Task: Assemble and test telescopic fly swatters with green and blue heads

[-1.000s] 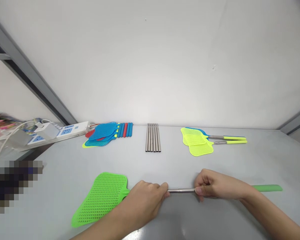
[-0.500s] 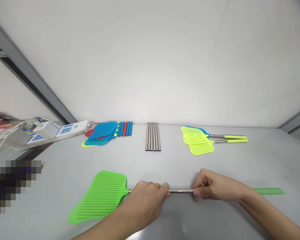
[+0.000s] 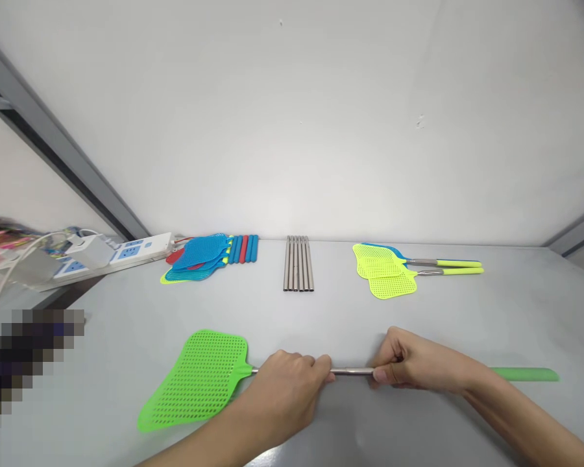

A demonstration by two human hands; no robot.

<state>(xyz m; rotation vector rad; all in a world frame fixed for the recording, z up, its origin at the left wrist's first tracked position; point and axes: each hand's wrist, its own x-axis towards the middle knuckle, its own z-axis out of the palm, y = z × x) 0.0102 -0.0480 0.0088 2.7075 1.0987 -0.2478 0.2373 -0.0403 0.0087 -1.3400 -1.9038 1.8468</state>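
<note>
A green fly swatter (image 3: 197, 379) lies sideways across the front of the table, its perforated head to the left. My left hand (image 3: 292, 386) is wrapped round its metal rod, a little right of the head's neck. Farther right, my right hand (image 3: 409, 360) pinches the same rod between thumb and bent fingers. A short bare stretch of the metal rod (image 3: 353, 371) shows between the hands. Past my right wrist, the green handle (image 3: 525, 374) sticks out to the right. My hands hide the rest of the rod.
Several metal rods (image 3: 298, 263) lie side by side at the back. Left of them are blue and red handle grips (image 3: 243, 249) and loose swatter heads (image 3: 199, 256). Yellow and blue swatters (image 3: 392, 275) lie back right. A power strip (image 3: 136, 251) with plugs stands at the left edge.
My right hand has shifted slightly left along the rod, so the gap between my hands is shorter. The green handle's end sits a little farther right. My left hand keeps its grip.
</note>
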